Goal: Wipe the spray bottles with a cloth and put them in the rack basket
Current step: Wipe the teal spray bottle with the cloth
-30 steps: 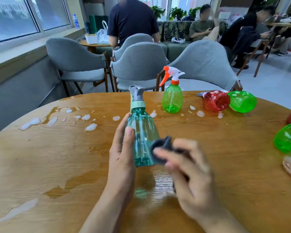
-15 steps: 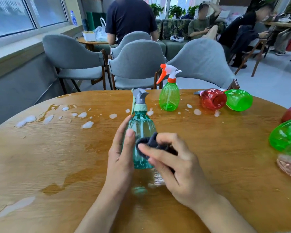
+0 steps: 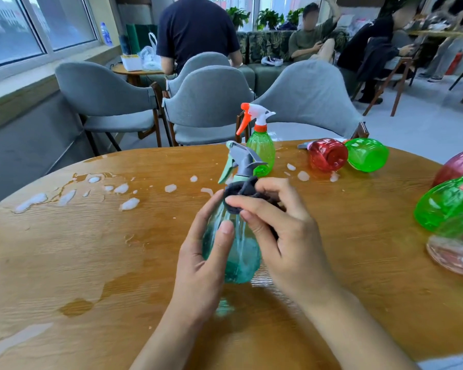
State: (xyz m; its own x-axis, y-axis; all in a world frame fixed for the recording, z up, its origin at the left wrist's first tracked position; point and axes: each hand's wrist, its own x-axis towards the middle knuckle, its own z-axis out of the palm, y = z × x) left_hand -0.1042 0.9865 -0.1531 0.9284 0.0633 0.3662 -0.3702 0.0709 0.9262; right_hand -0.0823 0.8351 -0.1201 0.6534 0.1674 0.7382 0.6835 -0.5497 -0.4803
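- Foam blobs (image 3: pixel 129 203) and wet patches are lying across the left half of the round wooden desk (image 3: pixel 64 249).
- The left hand (image 3: pixel 203 257) is standing the teal spray bottle (image 3: pixel 238 252) upright near the middle of the desk, its grip curling round the bottle's left side with the thumb lying across the front.
- The bottle's grey trigger head (image 3: pixel 242 158) is pointing left, above both hands.
- The right hand (image 3: pixel 284 236) is pressing a dark cloth (image 3: pixel 241 190) against the bottle's neck, its grip clamping the bunched cloth between thumb and fingers.
- Behind, a green spray bottle (image 3: pixel 261 150) with a white and orange trigger is standing upright near the far edge.
- Further right, a red bottle (image 3: pixel 328 154) and a green bottle (image 3: pixel 366 154) are lying on their sides, touching each other.
- At the right edge, more bottles are crowding together: a green one (image 3: pixel 444 201), a red one (image 3: pixel 460 166) behind it and a clear pinkish one (image 3: pixel 455 247) in front.
- No label or brand writing is showing legibly on any bottle.
- Grey chairs (image 3: pixel 209 102) are standing beyond the desk, with people sitting in the background.
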